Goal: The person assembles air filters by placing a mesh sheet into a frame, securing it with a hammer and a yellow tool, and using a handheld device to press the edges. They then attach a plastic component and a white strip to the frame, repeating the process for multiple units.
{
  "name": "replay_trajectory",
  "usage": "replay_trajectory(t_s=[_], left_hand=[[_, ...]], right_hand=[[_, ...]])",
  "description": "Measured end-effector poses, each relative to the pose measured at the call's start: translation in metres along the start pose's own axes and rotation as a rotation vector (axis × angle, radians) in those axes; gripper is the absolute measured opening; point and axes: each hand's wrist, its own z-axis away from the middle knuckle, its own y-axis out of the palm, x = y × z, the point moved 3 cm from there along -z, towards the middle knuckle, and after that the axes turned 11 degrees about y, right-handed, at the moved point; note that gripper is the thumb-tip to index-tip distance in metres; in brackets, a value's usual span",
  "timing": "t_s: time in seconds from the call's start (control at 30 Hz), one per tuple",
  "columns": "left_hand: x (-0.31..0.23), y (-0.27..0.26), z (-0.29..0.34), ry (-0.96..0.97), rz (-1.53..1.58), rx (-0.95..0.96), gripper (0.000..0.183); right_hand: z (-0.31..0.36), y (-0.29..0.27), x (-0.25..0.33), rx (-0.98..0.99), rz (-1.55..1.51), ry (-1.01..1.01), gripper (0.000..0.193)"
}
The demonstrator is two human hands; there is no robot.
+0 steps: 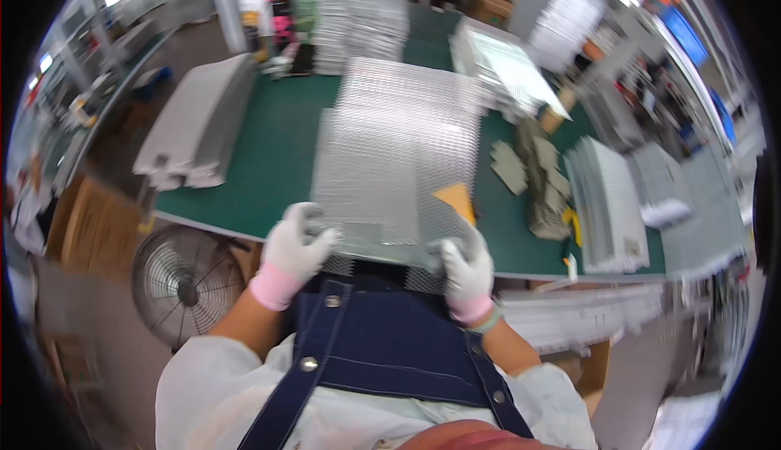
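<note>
A stack of shiny, textured bubble-wrap sheets or pouches [394, 141] lies before me at the middle of the green table. My left hand [291, 253], in a white glove with a pink cuff, is at the stack's near left corner, thumb and fingers apart with nothing visible between them. Gloved the same way, my right hand [468, 273] is beside the near right corner, its thumb spread from the fingers. Blur hides whether either hand touches the film. An orange-yellow piece [457, 201] lies on the stack's right side, just beyond my right hand.
Grey-white folded sheets [199, 120] lie at the table's left; white stacks [606, 206] stand at the right. Olive bundled material [543, 181] and a yellow-handled tool [572, 226] sit between. More stacked sheets [362, 27] rise at the back. A round fan [187, 287] stands below the left edge.
</note>
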Motion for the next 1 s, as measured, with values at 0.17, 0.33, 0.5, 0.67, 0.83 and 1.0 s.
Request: replay_trajectory(t_s=[0.17, 0.33, 0.5, 0.67, 0.83, 1.0], left_hand=[[0.002, 0.008, 0.001, -0.034, 0.075, -0.051, 0.042], [0.005, 0.013, 0.001, -0.109, 0.355, -0.075, 0.035], [0.004, 0.003, 0.004, -0.018, 0.594, -0.231, 0.029], [-0.010, -0.027, -0.003, -0.031, 0.591, -0.376, 0.030], [-0.019, -0.041, 0.018, 0.048, 0.488, -0.393, 0.032], [0.014, -0.051, 0.029, 0.100, 0.584, -0.403, 0.029]], right_hand=[[0.001, -0.004, -0.005, 0.036, -0.144, 0.054, 0.055], [0.001, -0.007, -0.007, 0.006, -0.144, 0.066, 0.054], [-0.036, -0.015, 0.041, 0.032, 0.169, 0.097, 0.054], [-0.177, -0.046, 0.142, -0.053, 0.484, 0.123, 0.066], [-0.281, -0.079, 0.189, -0.088, 0.787, 0.057, 0.041], [-0.258, -0.034, 0.173, 0.031, 0.616, 0.096, 0.045]])
